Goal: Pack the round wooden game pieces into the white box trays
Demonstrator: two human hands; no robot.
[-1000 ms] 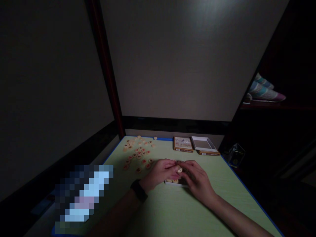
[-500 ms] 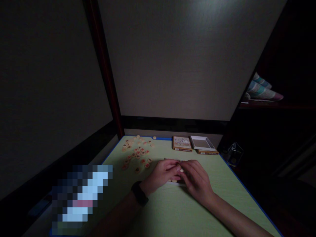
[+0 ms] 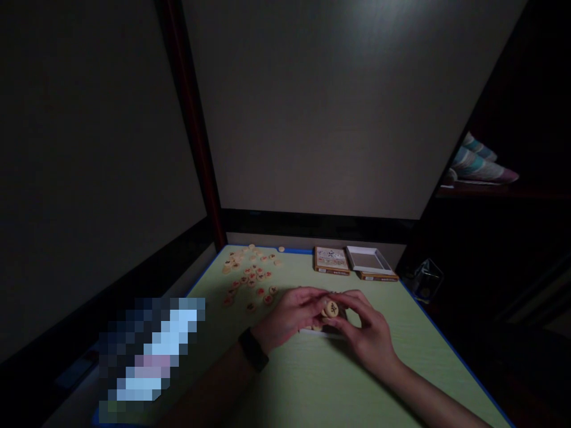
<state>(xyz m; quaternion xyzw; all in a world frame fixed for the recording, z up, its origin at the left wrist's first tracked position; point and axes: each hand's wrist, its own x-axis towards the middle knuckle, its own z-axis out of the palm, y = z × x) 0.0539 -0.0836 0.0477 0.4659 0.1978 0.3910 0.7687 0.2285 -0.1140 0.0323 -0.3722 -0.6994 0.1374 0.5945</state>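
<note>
By the left hand (image 3: 298, 310) and right hand (image 3: 372, 334), both half-curled, game discs (image 3: 332, 308) are gripped over a shallow tray (image 3: 329, 335) — a few already laid inside, many loose discs (image 3: 252, 276) left scattered far left.

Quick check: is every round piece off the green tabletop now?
No, many round pieces lie scattered on the green tabletop, beyond the left hand.

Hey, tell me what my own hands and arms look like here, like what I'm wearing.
Both your left hand and right hand are ungloved. A black band circles your left wrist; your right wrist has none. Your right forearm shows no sleeve; the left one fades into shadow.
</note>
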